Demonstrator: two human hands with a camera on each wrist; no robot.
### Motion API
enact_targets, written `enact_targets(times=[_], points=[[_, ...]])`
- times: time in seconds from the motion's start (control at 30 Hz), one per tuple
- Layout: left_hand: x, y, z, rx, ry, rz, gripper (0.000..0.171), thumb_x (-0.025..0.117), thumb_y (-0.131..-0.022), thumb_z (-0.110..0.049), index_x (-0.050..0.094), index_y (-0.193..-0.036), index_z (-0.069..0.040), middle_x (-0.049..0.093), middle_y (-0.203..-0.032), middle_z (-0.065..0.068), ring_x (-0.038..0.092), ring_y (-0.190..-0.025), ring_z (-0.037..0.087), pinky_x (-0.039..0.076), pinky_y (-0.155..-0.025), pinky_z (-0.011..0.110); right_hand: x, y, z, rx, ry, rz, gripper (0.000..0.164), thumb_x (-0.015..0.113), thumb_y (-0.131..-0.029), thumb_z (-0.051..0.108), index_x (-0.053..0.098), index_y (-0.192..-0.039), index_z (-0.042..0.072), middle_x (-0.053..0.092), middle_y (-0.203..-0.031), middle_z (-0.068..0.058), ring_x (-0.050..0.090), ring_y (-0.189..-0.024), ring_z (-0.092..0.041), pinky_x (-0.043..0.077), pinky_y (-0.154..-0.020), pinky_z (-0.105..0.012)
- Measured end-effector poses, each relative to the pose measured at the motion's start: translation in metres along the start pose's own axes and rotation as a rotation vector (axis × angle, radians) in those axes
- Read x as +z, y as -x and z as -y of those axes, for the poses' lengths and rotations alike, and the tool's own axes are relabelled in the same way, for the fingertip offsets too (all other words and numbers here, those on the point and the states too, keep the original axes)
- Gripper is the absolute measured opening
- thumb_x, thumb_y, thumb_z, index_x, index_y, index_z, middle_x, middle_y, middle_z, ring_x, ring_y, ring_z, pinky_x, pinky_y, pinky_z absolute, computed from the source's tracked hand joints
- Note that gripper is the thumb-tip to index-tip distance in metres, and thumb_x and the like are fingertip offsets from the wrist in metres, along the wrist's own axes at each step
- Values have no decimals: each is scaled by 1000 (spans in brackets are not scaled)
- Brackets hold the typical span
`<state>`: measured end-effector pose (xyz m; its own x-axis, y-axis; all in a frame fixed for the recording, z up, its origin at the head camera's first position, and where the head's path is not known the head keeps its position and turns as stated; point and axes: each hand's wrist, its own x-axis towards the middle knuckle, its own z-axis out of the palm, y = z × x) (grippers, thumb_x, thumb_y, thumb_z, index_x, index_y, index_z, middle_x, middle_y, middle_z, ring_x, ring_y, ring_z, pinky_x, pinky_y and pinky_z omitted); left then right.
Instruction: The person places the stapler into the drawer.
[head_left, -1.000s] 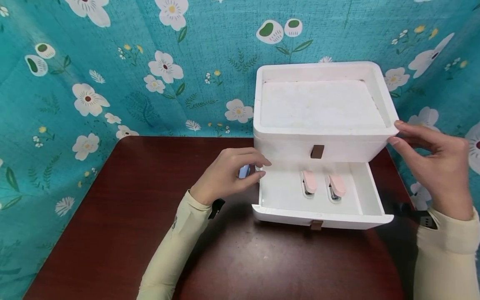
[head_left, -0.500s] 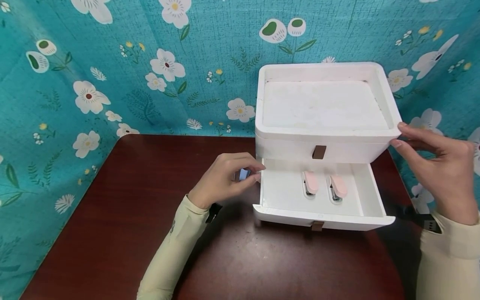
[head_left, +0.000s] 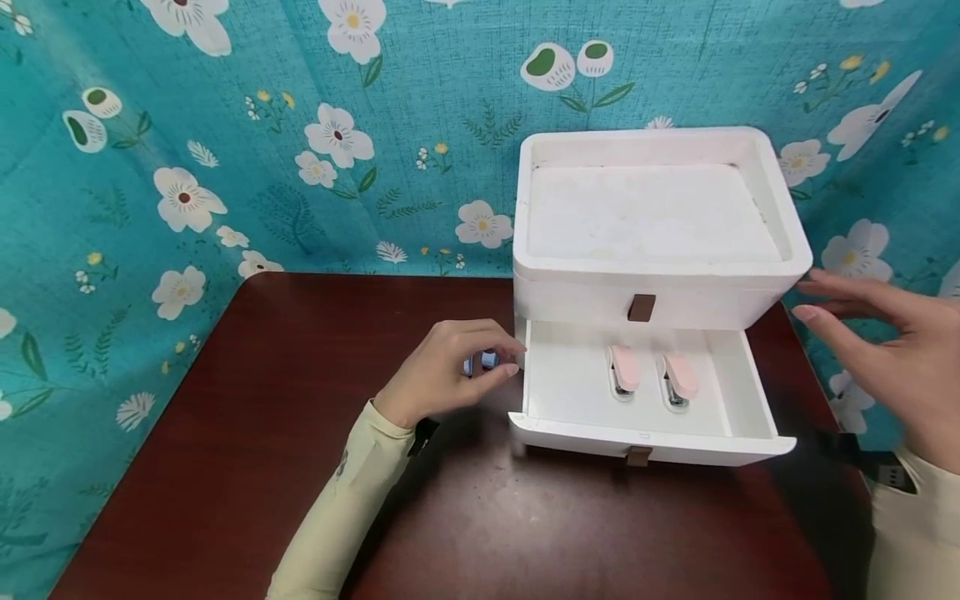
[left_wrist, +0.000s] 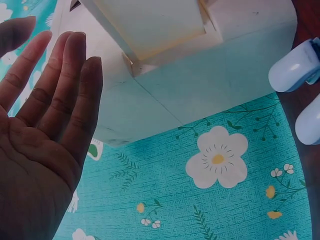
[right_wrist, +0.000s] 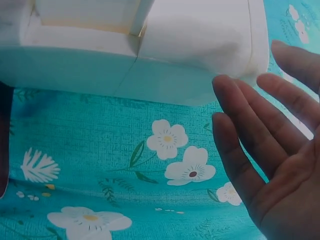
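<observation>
A white two-drawer storage box (head_left: 585,296) stands on the table, its lower drawer (head_left: 555,392) pulled out. Two pink staplers (head_left: 625,371) lie side by side in that drawer. My left hand (head_left: 450,367) hovers at the drawer's left side with fingers loosely bent and nothing in them. Partly hidden behind it are two light blue, rounded objects (left_wrist: 295,65) on the table. At the box's right front corner, my right hand (head_left: 892,350) has its fingers relaxed and spread. The right wrist view shows its fingertips (right_wrist: 225,87) near the box's side, the palm bare.
The upper drawer is closed, with a brown pull tab (head_left: 641,307). A shallow recessed tray (head_left: 660,212) forms the box's top. Behind the dark red wooden table (head_left: 300,400) hangs a teal flowered cloth (head_left: 405,100).
My right hand has come away from the box's front corner, moving right and slightly down. My left hand has drawn back a little to the left from the drawer's edge.
</observation>
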<state>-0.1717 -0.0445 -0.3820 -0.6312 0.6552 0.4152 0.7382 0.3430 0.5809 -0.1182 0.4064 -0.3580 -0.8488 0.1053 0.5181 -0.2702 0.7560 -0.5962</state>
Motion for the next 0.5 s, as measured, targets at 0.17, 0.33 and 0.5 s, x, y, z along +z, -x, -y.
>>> enact_targets(times=[0.17, 0.33, 0.5], points=[[1, 6, 2, -2, 7, 28, 17, 81, -92, -25, 79, -107, -18, 71, -90, -10, 57, -71, 0, 48, -58, 19, 0, 8, -5, -86, 41, 85, 40, 84, -81, -4, 75, -120, -4, 53, -109, 52, 49, -93, 35, 38, -78, 5], [6, 11, 4, -11, -5, 74, 25, 84, -88, -34, 79, -106, -18, 73, -94, -11, 58, -73, 0, 52, -67, 20, -2, 21, -7, -113, 143, 220, 36, 92, -75, 5, 79, -108, 0, 82, -105, -4, 40, -96, 40, 35, -72, 8], [12, 16, 6, -14, -18, 106, 24, 84, -88, -35, 79, -104, -18, 76, -98, -9, 64, -84, -1, 55, -77, 20, -3, 34, -9, -168, 191, 338, 34, 97, -67, 10, 82, -97, 10, 81, -90, -16, 46, -91, 32, 38, -70, 6]])
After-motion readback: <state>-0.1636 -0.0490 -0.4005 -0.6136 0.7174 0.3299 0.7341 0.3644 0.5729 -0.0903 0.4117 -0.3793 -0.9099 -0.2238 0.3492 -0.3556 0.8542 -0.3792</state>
